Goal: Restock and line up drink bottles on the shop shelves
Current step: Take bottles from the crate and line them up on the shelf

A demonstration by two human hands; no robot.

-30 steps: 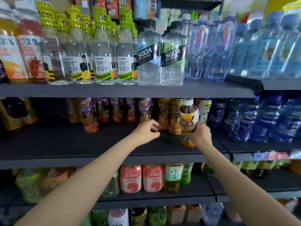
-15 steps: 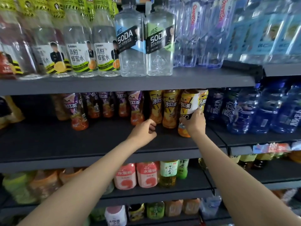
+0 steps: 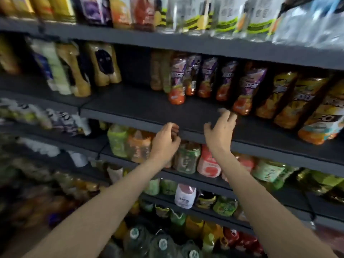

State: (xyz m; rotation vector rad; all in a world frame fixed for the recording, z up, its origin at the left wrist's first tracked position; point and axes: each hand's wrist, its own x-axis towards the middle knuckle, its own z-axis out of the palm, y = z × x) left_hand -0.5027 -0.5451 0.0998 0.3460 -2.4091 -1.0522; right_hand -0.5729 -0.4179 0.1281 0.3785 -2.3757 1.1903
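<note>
Head view: both hands free at the middle shelf's front edge

Head camera, blurred, shows the left hand (image 3: 165, 140) at the front edge of the middle shelf (image 3: 141, 108), fingers loosely curled and grasping nothing. Just beside it, the right hand (image 3: 219, 131) spreads released fingers over the shelf surface. Purple-labelled bottles (image 3: 202, 79) and yellow-labelled bottles (image 3: 290, 97) stand in a row toward the shelf's right end, near the right hand
</note>
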